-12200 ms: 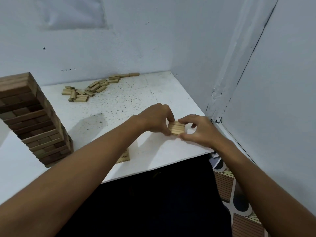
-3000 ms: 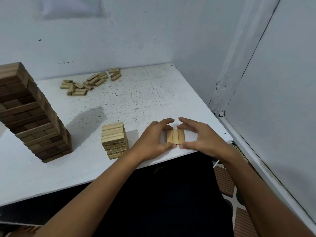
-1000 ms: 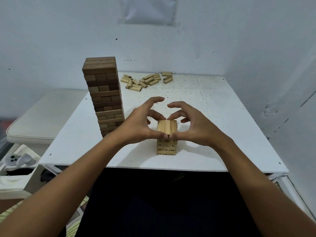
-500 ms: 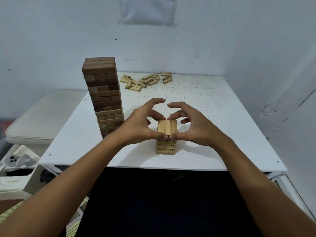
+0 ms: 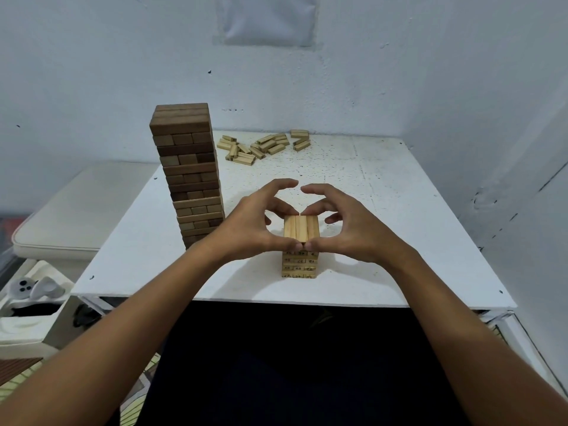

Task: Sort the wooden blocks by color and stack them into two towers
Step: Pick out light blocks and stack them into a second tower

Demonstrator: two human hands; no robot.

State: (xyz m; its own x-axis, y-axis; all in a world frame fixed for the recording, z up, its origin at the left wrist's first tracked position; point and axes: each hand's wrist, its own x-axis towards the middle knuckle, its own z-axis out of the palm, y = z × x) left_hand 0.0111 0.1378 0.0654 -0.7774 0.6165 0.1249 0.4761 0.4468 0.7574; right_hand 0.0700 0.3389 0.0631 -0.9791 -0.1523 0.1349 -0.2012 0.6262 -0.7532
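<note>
A short tower of light wooden blocks (image 5: 299,262) stands near the front edge of the white table (image 5: 384,210). Its top layer is three light blocks (image 5: 300,228) laid side by side. My left hand (image 5: 250,224) and my right hand (image 5: 350,227) pinch that top layer between thumbs at its near end and fingers at its far end. A tall tower of dark brown blocks (image 5: 189,170) rises at the table's left. Several loose light blocks (image 5: 261,146) lie scattered at the back.
White walls close in behind and to the right of the table. A white cushioned seat (image 5: 80,207) sits to the left, and a white controller (image 5: 33,289) lies in a box below it. The table's near edge is just in front of the light tower.
Earlier both hands squared three light blocks flat on the table beside the short tower. That layer now sits on top of the tower. Over the last second the hands have barely moved.
</note>
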